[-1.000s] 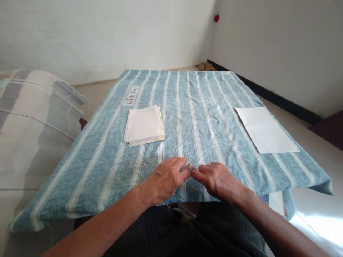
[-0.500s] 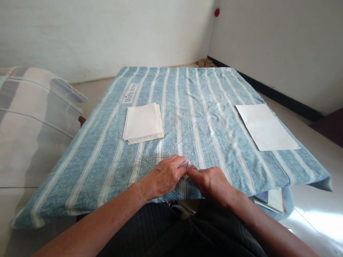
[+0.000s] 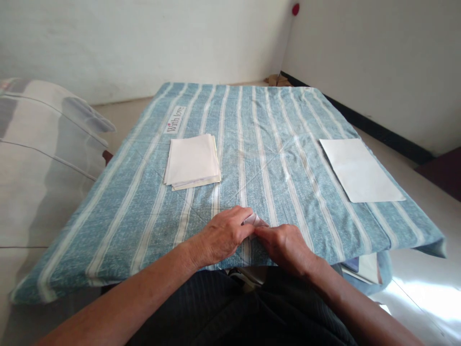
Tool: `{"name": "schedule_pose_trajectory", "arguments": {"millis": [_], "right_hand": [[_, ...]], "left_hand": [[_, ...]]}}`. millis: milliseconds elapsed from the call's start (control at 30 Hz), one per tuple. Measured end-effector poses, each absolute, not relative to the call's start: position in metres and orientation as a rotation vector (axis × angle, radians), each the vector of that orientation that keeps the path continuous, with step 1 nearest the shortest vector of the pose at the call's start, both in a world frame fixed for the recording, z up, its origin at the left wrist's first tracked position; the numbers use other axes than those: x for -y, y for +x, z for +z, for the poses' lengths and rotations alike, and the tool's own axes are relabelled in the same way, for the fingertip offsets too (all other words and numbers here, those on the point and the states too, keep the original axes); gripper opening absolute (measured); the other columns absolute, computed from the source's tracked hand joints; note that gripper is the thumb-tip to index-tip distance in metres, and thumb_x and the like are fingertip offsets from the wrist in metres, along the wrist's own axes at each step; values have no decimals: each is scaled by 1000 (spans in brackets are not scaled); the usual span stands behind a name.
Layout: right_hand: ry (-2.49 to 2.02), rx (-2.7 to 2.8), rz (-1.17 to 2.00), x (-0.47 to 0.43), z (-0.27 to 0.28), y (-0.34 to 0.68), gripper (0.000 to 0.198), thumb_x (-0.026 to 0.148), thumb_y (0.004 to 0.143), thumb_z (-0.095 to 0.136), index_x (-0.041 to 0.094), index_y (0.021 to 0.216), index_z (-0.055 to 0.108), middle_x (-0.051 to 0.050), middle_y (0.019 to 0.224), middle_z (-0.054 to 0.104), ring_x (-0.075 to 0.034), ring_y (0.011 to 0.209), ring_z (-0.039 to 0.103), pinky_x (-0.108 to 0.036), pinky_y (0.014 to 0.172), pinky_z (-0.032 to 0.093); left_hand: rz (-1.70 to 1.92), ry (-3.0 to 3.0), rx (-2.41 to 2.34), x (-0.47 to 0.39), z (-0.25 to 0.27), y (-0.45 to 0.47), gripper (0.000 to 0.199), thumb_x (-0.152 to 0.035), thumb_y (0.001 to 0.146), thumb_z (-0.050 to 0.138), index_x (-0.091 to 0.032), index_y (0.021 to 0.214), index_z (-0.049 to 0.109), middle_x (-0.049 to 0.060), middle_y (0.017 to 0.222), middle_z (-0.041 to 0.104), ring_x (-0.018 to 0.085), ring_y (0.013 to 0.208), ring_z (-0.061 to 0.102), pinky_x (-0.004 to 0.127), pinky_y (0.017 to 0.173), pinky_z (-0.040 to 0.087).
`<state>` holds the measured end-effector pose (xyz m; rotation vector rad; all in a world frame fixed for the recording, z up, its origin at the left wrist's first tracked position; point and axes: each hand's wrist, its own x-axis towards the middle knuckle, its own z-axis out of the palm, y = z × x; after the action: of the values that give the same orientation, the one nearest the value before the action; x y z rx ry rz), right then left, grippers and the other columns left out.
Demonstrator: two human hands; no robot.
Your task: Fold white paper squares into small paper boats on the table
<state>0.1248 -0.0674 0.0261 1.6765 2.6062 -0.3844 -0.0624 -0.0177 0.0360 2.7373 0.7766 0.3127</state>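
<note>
Small folded paper near the front edge of striped cloth

The left hand pinches it, fingers nearly closed; the right hand, fingers curled inward, also pinches it, from the other side.

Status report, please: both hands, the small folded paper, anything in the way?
Left hand holding small folded paper; right hand touching its edge. Paper partly covered, creases visible. Paper stack and white sheet lie apart, not in the way.

A pale draped cover hangs well left of the grip; far beyond the grip, rightward, a dark baseboard and red object
</note>
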Motion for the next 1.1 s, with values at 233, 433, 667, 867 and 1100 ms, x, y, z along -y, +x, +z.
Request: {"name": "schedule_pose_trajectory", "arguments": {"millis": [233, 433, 667, 867, 1100], "right_hand": [[1763, -2594, -394, 69, 23, 124, 21, 19, 93, 47, 24, 84, 66, -2, 67, 73, -16, 59, 66, -27, 50, 25], [1851, -2537, -354, 72, 20, 124, 22, 23, 94, 46, 23, 85, 66, -3, 65, 72, -16, 56, 65, -27, 49, 24], [1848, -2507, -360, 71, 24, 124, 22, 24, 94, 43, 23, 92, 65, -5, 64, 71, -17, 54, 63, -26, 48, 24], [1863, -2474, -412, 69, 23, 124, 23, 23, 93, 44, 25, 97, 67, -5, 65, 72, -18, 55, 65, -26, 49, 24], [1811, -2514, -432, 70, 22, 125, 22, 25, 93, 45, 26, 96, 67, -4, 68, 72, -18, 58, 65, -26, 50, 24]], "left_hand": [[95, 2833, -761, 14, 34, -59, 22, -13, 90, 46, -16, 83, 67, 10, 91, 57, 23, 87, 52, 34, 73, 47], [123, 2820, -771, 11, 34, -60, 22, -12, 87, 49, -16, 73, 66, 8, 89, 57, 21, 85, 51, 31, 71, 47], [122, 2797, -822, 12, 35, -58, 21, -14, 87, 51, -16, 74, 67, 9, 90, 57, 21, 85, 52, 31, 68, 47], [162, 2800, -798, 11, 34, -60, 21, -13, 87, 50, -17, 73, 66, 7, 90, 57, 20, 85, 51, 30, 69, 47], [237, 2730, -816, 11, 34, -61, 19, -13, 88, 49, -17, 80, 66, 7, 91, 57, 20, 86, 53, 31, 72, 47]]}}
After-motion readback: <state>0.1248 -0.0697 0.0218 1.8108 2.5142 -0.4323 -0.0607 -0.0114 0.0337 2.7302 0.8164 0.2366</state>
